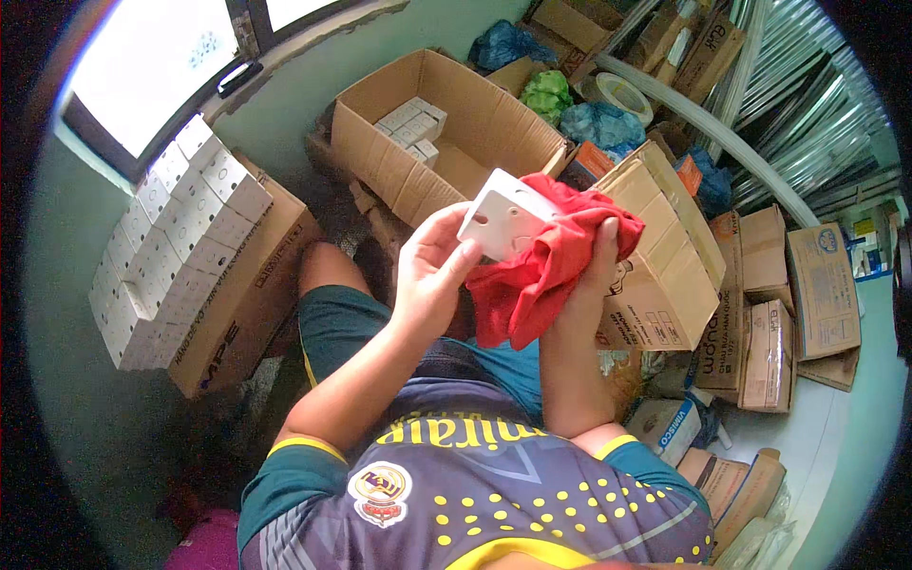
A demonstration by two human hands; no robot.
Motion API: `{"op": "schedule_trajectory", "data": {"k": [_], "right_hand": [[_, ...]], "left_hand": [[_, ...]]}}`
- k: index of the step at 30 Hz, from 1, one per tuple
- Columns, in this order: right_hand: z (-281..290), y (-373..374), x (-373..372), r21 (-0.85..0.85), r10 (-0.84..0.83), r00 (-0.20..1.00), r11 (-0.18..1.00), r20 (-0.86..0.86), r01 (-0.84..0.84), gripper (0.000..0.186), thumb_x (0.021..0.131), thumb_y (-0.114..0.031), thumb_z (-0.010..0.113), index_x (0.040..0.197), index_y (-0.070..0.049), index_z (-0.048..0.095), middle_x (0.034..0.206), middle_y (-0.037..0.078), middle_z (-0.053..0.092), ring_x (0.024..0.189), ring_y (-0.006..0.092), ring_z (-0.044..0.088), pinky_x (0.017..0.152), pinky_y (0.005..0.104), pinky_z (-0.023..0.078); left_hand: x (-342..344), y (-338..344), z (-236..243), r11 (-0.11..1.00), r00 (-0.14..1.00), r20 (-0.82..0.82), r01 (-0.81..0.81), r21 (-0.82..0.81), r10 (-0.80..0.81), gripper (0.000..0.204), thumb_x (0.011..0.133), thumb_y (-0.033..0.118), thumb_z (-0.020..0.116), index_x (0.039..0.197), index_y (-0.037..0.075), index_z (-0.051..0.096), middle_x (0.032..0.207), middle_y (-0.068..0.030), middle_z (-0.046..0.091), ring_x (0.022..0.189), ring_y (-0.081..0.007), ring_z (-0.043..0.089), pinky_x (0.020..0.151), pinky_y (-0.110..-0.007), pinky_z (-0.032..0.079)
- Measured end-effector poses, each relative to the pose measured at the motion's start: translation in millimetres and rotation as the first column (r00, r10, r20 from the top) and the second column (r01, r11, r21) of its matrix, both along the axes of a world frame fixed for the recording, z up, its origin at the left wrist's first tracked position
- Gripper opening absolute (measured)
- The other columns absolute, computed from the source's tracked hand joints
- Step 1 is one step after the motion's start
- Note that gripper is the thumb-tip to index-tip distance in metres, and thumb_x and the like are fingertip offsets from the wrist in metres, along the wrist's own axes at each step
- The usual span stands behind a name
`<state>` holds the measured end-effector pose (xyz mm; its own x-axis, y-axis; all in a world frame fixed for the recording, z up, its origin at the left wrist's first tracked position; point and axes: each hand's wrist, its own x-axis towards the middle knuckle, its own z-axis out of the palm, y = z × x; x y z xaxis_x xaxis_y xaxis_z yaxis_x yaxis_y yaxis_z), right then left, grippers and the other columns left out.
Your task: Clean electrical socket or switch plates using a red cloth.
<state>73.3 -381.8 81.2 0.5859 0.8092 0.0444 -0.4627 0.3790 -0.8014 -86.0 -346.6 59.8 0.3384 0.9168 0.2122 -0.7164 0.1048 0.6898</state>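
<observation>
In front of my chest, my left hand (439,252) pinches the left edge of a white square plastic plate (498,217) with rounded corners and a few holes, like an electrical fitting. A crumpled red cloth (541,275) covers the plate's right side and hangs down below it. Mostly wrapped in the cloth, my right hand (606,255) grips it from the right. Its fingertips are hidden, as is the underside of the plate.
At left, white small boxes (176,242) are stacked on a brown carton (252,304). Ahead, an open carton (456,123) holds several white boxes (411,123). Another carton (665,256) stands right of my hands. Clear plastic tubes (807,104) lean at the far right.
</observation>
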Motion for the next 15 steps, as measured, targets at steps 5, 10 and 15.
{"op": "schedule_trajectory", "data": {"k": [5,10,15], "right_hand": [[1,6,-2,0.023,0.028,0.988,0.999,0.153,-0.032,0.042,0.096,-0.044,0.065,0.116,-0.008,0.057,0.107,0.007,0.060,0.098,0.0195,0.060,0.093,0.0369,0.050],[2,-2,-25,-0.001,-0.003,0.688,1.000,0.726,0.006,0.023,0.084,-0.014,0.076,0.095,-0.009,0.057,0.093,0.000,0.057,0.088,0.0112,0.053,0.090,0.0307,0.044],[21,0,-31,0.056,-0.183,0.809,0.981,0.559,0.183,0.032,0.091,-0.018,0.067,0.118,-0.004,0.055,0.115,0.010,0.059,0.108,0.0207,0.056,0.099,0.0348,0.043]], "left_hand": [[19,4,5,0.966,0.978,0.208,0.082,-0.246,-0.030,0.033,0.104,0.021,0.057,0.128,-0.002,0.056,0.119,-0.0108,0.066,0.105,-0.0197,0.067,0.094,-0.036,0.054],[7,26,-1,0.944,0.964,0.246,0.174,-0.281,-0.105,0.043,0.104,0.029,0.056,0.134,-0.002,0.053,0.123,-0.0140,0.067,0.110,-0.0212,0.067,0.097,-0.039,0.054],[-1,17,25,0.967,0.946,-0.219,0.252,0.025,-0.241,0.048,0.094,0.011,0.068,0.137,-0.006,0.055,0.117,-0.0082,0.068,0.107,-0.0123,0.063,0.098,-0.030,0.049]]}}
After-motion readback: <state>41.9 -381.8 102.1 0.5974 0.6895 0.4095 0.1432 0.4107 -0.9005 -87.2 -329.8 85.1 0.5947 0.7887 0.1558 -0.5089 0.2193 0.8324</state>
